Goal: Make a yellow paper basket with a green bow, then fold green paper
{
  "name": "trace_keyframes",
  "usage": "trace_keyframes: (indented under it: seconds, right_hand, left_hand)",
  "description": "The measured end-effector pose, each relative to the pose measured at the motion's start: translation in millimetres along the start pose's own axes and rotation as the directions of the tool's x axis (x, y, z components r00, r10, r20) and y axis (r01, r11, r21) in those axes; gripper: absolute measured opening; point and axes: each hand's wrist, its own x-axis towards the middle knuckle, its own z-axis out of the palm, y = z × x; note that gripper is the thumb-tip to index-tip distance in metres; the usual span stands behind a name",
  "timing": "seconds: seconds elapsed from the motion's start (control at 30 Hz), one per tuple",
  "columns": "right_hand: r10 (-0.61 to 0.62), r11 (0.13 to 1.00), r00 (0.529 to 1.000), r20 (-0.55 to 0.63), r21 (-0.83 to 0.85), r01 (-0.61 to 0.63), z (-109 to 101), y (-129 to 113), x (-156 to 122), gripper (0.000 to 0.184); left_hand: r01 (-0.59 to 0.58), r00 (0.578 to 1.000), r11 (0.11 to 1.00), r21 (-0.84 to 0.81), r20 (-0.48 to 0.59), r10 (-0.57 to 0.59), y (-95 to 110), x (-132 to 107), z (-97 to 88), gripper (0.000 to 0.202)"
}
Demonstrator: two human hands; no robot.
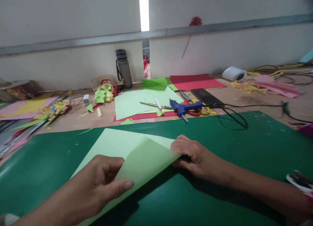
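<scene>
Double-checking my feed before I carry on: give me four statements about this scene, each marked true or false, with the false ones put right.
1. The left hand and the right hand both grip the near pale green sheet. True.
2. The right hand holds a glue gun. False: the blue glue gun lies beyond both hands.
3. In the picture, the dark bottle stands left of the blue glue gun. True.
4. The near pale green sheet lies completely flat. False: one side is curled over.
</scene>
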Motion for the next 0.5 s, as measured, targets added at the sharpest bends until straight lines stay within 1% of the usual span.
trace_keyframes:
  seconds: [0.07,0.1,0.17,0.2,0.23,0.27,0.3,0.37,0.5]
  right_hand:
    - [0.064,0.998,0.997,0.032,0.005,-0.064,-2,-2,0,0.017]
    - [0.120,0.993,0.992,0.039,0.003,-0.121,-3,-3,0,0.015]
    - [0.257,0.966,0.966,0.019,0.007,-0.257,-5,-3,-1,0.005]
    - [0.322,0.947,0.947,-0.005,0.017,-0.322,-5,-3,-2,0.012]
    - [0.374,0.927,0.927,-0.031,0.030,-0.373,-5,-2,-3,0.025]
    - [0.410,0.912,0.911,-0.050,0.044,-0.408,-6,-1,-4,0.038]
    - [0.433,0.901,0.899,-0.062,0.053,-0.431,-6,1,-4,0.046]
    - [0.460,0.888,0.884,-0.079,0.064,-0.456,-7,3,-5,0.052]
    - [0.465,0.885,0.879,-0.108,0.061,-0.461,-9,9,-5,0.052]
  left_hand:
    - [0.026,0.997,0.997,-0.073,0.075,-0.021,3,5,-2.4,0.038]
    - [0.039,0.995,0.995,-0.094,0.093,-0.030,3,8,-4.0,0.039]
    - [0.070,0.994,0.990,-0.124,0.098,-0.058,0,15,-7.4,0.038]
    - [0.089,0.992,0.987,-0.136,0.102,-0.076,-3,19,-8.9,0.037]
    - [0.109,0.990,0.983,-0.145,0.102,-0.095,-7,23,-10.3,0.036]
    - [0.126,0.989,0.981,-0.150,0.095,-0.113,-10,28,-11.4,0.034]
    - [0.136,0.989,0.980,-0.148,0.082,-0.125,-14,31,-12.2,0.033]
    - [0.136,0.990,0.982,-0.133,0.048,-0.130,-19,37,-13.0,0.032]
    - [0.087,0.996,0.994,-0.061,-0.002,-0.088,-27,43,-12.3,0.030]
